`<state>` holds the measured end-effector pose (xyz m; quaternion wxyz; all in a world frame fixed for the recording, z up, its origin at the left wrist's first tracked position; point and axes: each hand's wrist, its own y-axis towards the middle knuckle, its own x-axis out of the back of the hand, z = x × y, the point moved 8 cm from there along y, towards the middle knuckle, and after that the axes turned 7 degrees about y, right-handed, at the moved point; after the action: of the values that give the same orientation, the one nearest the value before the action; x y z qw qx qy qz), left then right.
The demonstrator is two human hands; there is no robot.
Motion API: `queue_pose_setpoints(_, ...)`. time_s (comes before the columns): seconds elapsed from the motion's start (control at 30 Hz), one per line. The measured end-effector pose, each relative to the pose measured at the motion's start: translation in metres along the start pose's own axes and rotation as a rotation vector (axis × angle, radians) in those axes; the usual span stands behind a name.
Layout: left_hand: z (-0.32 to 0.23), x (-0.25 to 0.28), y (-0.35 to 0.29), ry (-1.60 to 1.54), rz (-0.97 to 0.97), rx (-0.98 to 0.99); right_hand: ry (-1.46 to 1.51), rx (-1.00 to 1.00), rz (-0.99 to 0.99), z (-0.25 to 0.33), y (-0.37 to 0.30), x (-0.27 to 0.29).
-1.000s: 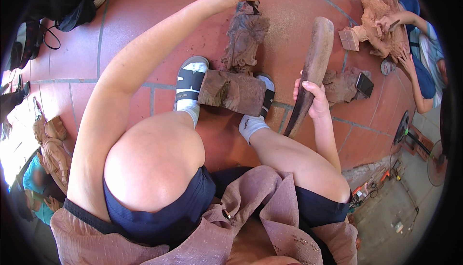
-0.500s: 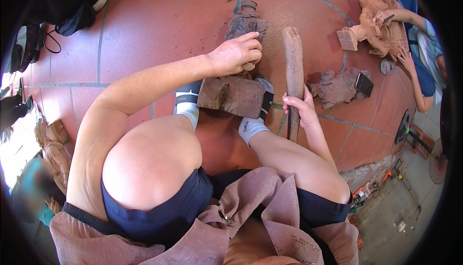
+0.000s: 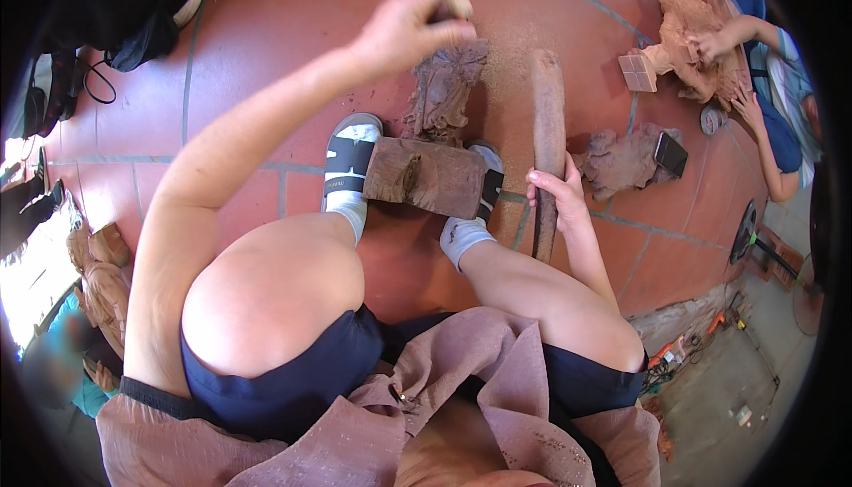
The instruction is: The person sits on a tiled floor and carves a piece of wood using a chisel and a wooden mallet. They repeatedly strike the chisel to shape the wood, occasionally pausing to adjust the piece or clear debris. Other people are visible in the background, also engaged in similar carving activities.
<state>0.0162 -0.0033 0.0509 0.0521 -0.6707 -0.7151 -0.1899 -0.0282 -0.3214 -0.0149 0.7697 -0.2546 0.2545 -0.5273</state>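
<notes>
My right hand (image 3: 559, 194) grips a long, thick wooden club (image 3: 549, 114) near its lower end, holding it upright to the right of my feet. My left hand (image 3: 422, 30) is raised over the far end of a dark carved wooden piece (image 3: 446, 88). Its fingers are curled and slightly blurred, and whatever is inside them is hidden. The carved piece lies on the floor beyond a rough wooden block (image 3: 424, 175), which sits between my sandalled feet.
To the right, a phone (image 3: 670, 154) rests on another rough wood piece (image 3: 617, 161). Beyond it, a co-worker's hands (image 3: 710, 46) are on a lighter carving (image 3: 688, 30). A fan (image 3: 744, 231) stands at the far right. Another person sits at lower left.
My left hand has risen away from the near end of the carved piece to above its far end, uncovering its middle. The club in my right hand has shifted slightly right.
</notes>
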Motion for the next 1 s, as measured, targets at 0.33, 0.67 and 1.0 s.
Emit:
queue_pose_setpoints(0.33,-0.03,-0.011,0.081,0.133,0.513,0.427,0.338,0.056,-0.009,-0.018,0.004,0.027)
queue_pose_setpoints(0.67,0.023,-0.077,0.109,-0.562,-0.161,0.305,0.136,-0.002,-0.096,-0.03,0.001,0.037)
queue_pose_setpoints(1.0,0.031,-0.126,0.114,-0.522,0.037,0.231,0.039,0.145,-0.148,0.009,-0.002,0.054)
